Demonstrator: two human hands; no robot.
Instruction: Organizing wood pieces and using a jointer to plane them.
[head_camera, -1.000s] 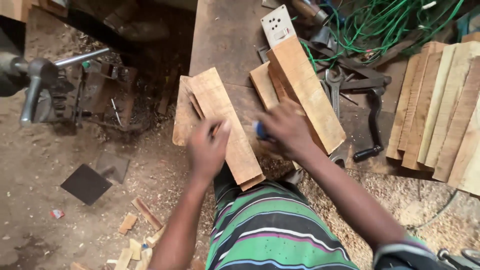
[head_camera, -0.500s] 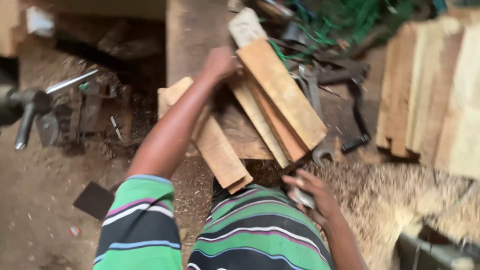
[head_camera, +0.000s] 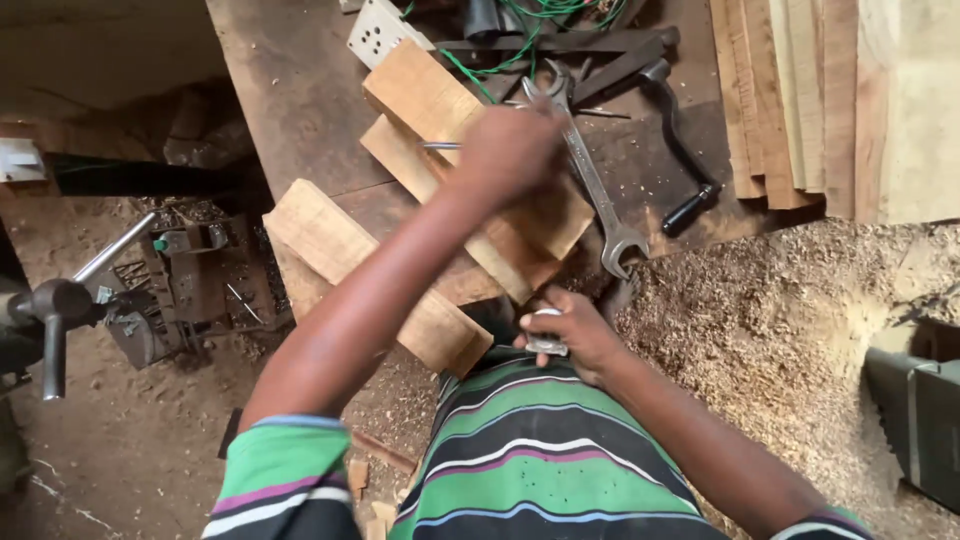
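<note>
Seemingly, left hand (head_camera: 510, 150) pinches thin rod (head_camera: 438, 146) above wood block (head_camera: 440, 110).

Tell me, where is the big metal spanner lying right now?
The spanner lies on the dark workbench, just right of the left hand and the wooden blocks, left of a black-handled crank.

A long open-ended spanner (head_camera: 590, 170) lies just right of the raised grip, and a black crank handle (head_camera: 680, 150) further right. Green wire (head_camera: 520, 30) tangles above it, beside a white socket plate (head_camera: 378, 32). Sawdust (head_camera: 760, 310) spreads right of the lower grip; a vise handle (head_camera: 60, 310) is far left
</note>
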